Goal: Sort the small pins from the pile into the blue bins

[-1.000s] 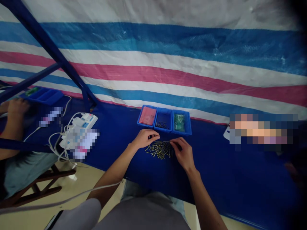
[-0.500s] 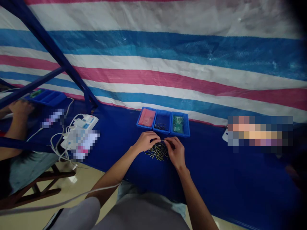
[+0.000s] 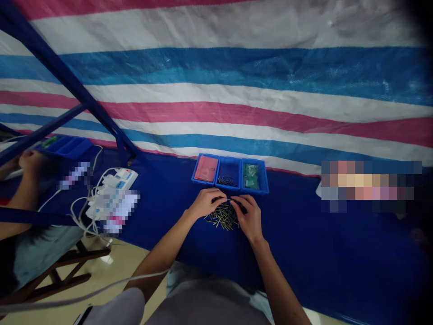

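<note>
My left hand [image 3: 207, 202] and my right hand [image 3: 248, 214] face each other over the table, fingertips pinched. Between them they hold the two ends of a thin metal rod [image 3: 229, 199], too small to name exactly. Just below lies a loose pile of thin dark and yellowish rods [image 3: 223, 217], partly covered by my fingers. Beyond my hands stands a blue three-compartment tray [image 3: 228, 186]. Its left compartment has pink packets [image 3: 206, 168], the middle one several dark thin rods [image 3: 227, 180], and the right one green-and-clear packets [image 3: 251, 176].
White power strips [image 3: 118, 180] with tangled cables stand to the left, near a blue metal frame [image 3: 98, 113]. Another person's hand [image 3: 32, 161] is at far left beside a second blue tray [image 3: 69, 146]. A striped tarp [image 3: 216, 110] hangs behind the blue tabletop [image 3: 314, 243].
My hands stay pinched on the rod over the pile, with only slight finger movement. The camera view has shifted a little.
</note>
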`<state>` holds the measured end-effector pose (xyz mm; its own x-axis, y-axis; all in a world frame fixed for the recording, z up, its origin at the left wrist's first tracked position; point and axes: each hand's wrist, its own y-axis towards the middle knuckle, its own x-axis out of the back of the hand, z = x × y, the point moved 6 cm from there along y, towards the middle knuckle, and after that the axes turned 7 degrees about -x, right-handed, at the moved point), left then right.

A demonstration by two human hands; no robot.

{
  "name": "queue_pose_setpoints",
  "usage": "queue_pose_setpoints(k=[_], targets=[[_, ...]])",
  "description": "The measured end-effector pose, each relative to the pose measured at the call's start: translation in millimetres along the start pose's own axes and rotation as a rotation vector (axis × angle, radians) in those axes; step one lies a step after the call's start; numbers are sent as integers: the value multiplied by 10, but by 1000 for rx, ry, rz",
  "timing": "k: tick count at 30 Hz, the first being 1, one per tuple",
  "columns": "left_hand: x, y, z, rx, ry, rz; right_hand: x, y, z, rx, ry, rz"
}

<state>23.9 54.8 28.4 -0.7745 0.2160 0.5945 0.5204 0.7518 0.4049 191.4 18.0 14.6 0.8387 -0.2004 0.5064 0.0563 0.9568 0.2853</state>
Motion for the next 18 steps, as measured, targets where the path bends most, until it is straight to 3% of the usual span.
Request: queue_pose_setpoints(k=[18], targets=[[-2, -1, 0, -22, -4, 19, 9, -27, 43, 63, -68, 3]])
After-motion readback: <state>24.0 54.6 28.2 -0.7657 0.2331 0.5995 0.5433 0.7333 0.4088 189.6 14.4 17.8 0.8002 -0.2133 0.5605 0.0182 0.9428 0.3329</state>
